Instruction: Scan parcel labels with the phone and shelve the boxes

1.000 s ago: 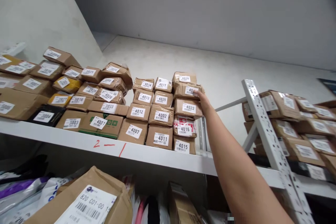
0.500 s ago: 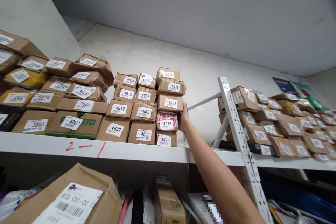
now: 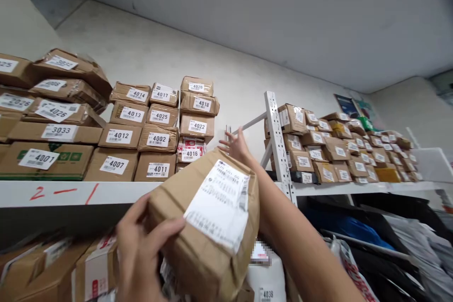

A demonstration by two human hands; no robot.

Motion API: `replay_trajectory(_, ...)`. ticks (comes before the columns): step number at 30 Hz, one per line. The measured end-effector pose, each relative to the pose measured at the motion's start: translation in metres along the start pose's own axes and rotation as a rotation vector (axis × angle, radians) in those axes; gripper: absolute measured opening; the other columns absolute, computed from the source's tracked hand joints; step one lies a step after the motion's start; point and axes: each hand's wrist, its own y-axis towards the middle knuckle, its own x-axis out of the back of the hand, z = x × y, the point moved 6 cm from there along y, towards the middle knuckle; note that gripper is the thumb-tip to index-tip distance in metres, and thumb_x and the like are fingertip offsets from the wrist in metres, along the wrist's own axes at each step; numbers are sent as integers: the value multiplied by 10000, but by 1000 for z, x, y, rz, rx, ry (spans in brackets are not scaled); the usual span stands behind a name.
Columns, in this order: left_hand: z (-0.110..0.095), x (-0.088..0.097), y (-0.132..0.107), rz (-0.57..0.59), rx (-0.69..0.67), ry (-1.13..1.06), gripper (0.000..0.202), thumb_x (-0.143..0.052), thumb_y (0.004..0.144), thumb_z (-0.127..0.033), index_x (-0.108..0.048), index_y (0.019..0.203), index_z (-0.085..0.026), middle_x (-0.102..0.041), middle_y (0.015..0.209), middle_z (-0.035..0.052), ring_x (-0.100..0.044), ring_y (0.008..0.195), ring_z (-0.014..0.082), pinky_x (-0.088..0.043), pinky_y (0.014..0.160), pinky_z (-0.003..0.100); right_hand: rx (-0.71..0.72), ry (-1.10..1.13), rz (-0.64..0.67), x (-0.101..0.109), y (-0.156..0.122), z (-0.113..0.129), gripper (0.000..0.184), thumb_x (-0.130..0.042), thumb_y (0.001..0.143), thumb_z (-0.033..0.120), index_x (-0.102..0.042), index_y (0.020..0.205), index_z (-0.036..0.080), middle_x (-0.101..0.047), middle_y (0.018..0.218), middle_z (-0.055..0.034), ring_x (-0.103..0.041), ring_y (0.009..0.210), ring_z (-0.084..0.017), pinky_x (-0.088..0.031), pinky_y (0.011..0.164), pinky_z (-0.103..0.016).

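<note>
A brown paper-wrapped parcel (image 3: 170, 240) with a large white label is raised in front of the shelf, tilted. My left hand (image 3: 141, 250) grips its left side, thumb on the front face. Beyond the parcel's upper end, my right hand (image 3: 238, 146) reaches up with fingers spread and nothing in them. Just left of that hand stands a column of boxes, among them the box labelled 4022 (image 3: 197, 132) and the red-and-white box labelled 4016 (image 3: 191, 144). The raised parcel hides the bottom of this column.
The white shelf beam (image 3: 123, 193) carries several stacks of numbered boxes. A perforated white post (image 3: 278, 141) rises right of my right hand, with more stacked boxes (image 3: 332, 151) past it. Cartons (image 3: 53, 264) and a white bag (image 3: 267, 278) lie on the level below.
The parcel has come up from the lower left to mid-view in my left hand, which now shows. My right hand has left the box column and spread its fingers. The view has shifted right.
</note>
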Motion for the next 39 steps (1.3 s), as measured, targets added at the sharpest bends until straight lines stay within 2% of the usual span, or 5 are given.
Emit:
replay_trajectory(4,-43,-73,4,199,-380,195,859,-843,408,-419,-462,1159,-251,-255,1387,114,-344,1280,367,-464,961,502,105,-67,-254,76,-37,21,660,-193,810,733,-499,1089,218,-629,1023,-133,-657,831,-257,-521,721,-392)
replay_trajectory(10,-18,-172,29,167,-160,299,802,-810,520,-397,-435,1210,-237,-166,1353,128,-237,1323,358,-308,1075,504,364,-338,-547,160,-118,18,469,-419,765,645,-510,926,214,-541,817,-17,-561,642,-170,-455,709,-341)
replay_trajectory(21,8,-234,21,65,87,623,818,-799,564,-402,-451,1269,-180,-144,1430,212,-242,1303,406,-237,1070,529,245,-1086,-253,145,-233,-118,265,-395,812,414,-549,785,200,-603,749,-71,-580,735,-231,-464,696,-339)
replay_trajectory(28,-14,-175,-44,303,-153,577,768,-605,767,-466,-262,1400,-199,-78,1432,193,-153,1345,378,-209,1082,569,-388,-1441,-170,145,-192,-195,838,-616,735,501,-398,1236,-134,-542,1117,-412,-511,1066,-530,-406,834,-597)
replay_trajectory(39,127,56,-47,225,-16,1189,678,-560,779,-381,-334,1359,-113,-214,1405,224,-124,1361,401,-118,1075,636,-741,-1388,98,168,-153,-219,359,-679,722,457,-649,857,126,-699,957,-129,-667,887,-250,-523,772,-382)
